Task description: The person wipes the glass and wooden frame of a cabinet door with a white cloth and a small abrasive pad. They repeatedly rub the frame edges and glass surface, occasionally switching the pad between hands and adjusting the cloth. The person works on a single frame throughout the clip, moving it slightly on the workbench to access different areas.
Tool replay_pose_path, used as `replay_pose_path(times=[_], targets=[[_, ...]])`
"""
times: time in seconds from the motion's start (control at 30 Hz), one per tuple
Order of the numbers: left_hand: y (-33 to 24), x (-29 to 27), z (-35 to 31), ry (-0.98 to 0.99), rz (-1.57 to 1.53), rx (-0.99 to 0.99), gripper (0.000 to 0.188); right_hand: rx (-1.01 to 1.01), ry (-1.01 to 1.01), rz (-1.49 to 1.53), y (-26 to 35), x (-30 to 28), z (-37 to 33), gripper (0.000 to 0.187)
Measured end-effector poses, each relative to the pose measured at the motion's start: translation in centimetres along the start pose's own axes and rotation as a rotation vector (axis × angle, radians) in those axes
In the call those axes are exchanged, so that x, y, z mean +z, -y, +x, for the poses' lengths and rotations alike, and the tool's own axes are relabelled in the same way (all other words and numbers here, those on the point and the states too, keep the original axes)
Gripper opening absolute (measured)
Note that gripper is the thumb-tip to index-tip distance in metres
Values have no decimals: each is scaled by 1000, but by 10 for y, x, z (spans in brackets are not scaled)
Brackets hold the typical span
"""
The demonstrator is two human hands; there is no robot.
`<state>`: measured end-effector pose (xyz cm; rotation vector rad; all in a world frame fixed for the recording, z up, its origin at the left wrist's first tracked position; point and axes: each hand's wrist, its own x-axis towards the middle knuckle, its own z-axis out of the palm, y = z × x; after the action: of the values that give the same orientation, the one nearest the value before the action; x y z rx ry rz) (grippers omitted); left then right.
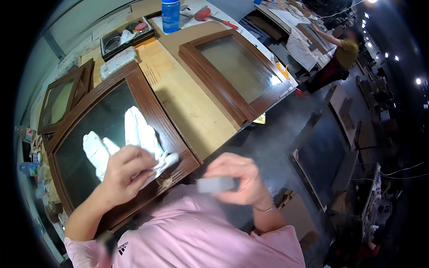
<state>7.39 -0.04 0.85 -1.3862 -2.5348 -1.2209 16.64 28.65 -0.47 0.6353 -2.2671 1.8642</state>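
My left hand (126,175) is closed in a pinch at the near end of a crumpled white cloth (142,129), which spreads over the glass of a brown wood-framed glass door panel (145,91). In my right hand (246,181), a small light grey block (216,184) is gripped between thumb and fingers. It is blurred, held in the air just off the panel's near right corner. A small tangle of pale shavings (165,180) lies on the frame by my left hand.
Another glass panel (187,61) lies across the bench, with more frames (58,102) at left. Behind are a blue bottle (170,18), a black tray (127,38) and a red-handled tool (202,14). Another person (344,56) works at a far bench, right.
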Motion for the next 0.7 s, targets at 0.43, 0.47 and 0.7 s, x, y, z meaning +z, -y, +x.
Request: replay_pose_path(times=[0.43,0.47,0.7], targets=[[4,67,121,458,306,103,19,-240,-43,-60,-18,78,18,37],[10,67,121,340,297,145,17,-215,-28,-76,-17,79,17,38],[20,22,74,188,174,179,25,-199,-56,-48,-20,80,15,37]])
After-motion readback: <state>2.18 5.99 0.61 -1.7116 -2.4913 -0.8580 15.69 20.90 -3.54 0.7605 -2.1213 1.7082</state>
